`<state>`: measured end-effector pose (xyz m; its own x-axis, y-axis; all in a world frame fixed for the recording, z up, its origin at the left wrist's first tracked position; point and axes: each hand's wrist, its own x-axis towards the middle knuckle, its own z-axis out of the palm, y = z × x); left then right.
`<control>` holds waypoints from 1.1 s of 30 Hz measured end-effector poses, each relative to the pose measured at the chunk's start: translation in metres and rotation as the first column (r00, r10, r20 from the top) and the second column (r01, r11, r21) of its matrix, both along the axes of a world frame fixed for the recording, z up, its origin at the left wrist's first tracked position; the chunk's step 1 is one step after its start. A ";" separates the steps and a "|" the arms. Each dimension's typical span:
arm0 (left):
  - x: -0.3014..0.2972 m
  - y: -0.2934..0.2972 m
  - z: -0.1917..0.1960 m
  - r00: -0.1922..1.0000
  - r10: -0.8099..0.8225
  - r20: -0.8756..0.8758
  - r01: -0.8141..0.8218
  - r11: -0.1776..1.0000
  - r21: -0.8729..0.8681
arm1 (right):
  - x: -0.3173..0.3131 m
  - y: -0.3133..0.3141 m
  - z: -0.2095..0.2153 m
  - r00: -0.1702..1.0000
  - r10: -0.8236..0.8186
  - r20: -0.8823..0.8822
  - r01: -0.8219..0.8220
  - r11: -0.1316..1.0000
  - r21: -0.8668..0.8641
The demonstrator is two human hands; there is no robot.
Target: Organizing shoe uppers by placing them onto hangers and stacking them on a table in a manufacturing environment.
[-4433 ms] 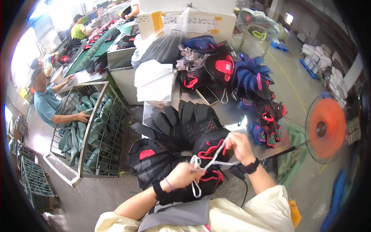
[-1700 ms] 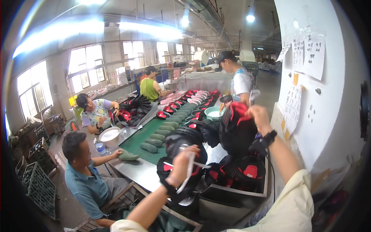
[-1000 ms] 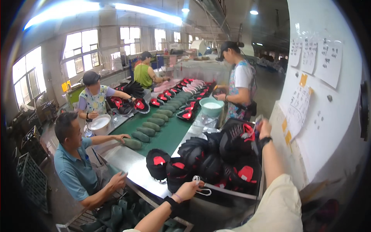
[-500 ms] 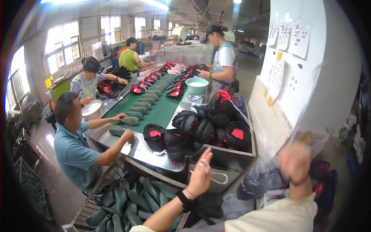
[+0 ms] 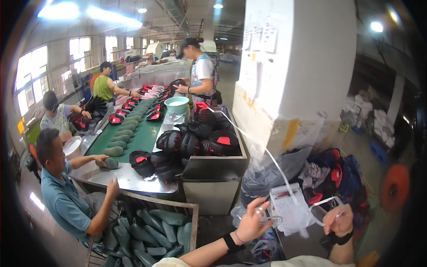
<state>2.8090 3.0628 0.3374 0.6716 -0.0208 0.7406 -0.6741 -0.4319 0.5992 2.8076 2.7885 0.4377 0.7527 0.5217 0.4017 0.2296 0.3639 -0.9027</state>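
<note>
My left hand point(image 5: 254, 223), with a ring on a finger and a black wristband, is half curled around part of a thin white cord point(image 5: 275, 219), whose looped end shows beside the fingers. My right hand point(image 5: 339, 221) pinches another stretch of white cord beside its thumb. Between the hands lie white papers point(image 5: 287, 209) with writing, and a bit of clear plastic. From near the shoe pile a long white strip point(image 5: 258, 143) slants down across to the papers; whether it joins the cord in my hands I cannot tell.
Black shoe uppers with red linings point(image 5: 189, 142) are heaped on the metal table end. Green shoe lasts point(image 5: 133, 231) fill a wire cart, while others line the green conveyor point(image 5: 106, 138). A person in a blue shirt point(image 5: 66, 187) handles a last; several co-workers stand beyond. A white pillar point(image 5: 298, 66) rises at right.
My view has turned to the right. Both hands have come down over the papers; the right one was blurred and raised before. The person in blue now grips a last nearer the table end.
</note>
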 end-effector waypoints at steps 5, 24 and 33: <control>-0.045 -0.068 -0.007 0.904 -0.332 -0.268 0.416 0.826 0.380 | -0.073 -0.016 -0.019 0.989 0.113 0.092 -0.115 0.993 0.015; -0.255 -0.164 -0.008 0.413 -0.608 -0.678 0.231 0.791 -0.567 | -0.347 -0.190 -0.264 0.899 -0.372 0.232 0.150 -0.238 -0.960; -0.334 -0.190 -0.038 -0.030 -0.814 -0.581 0.391 0.525 -0.756 | -0.391 -0.097 -0.197 0.958 -0.109 -0.265 0.075 0.988 -0.134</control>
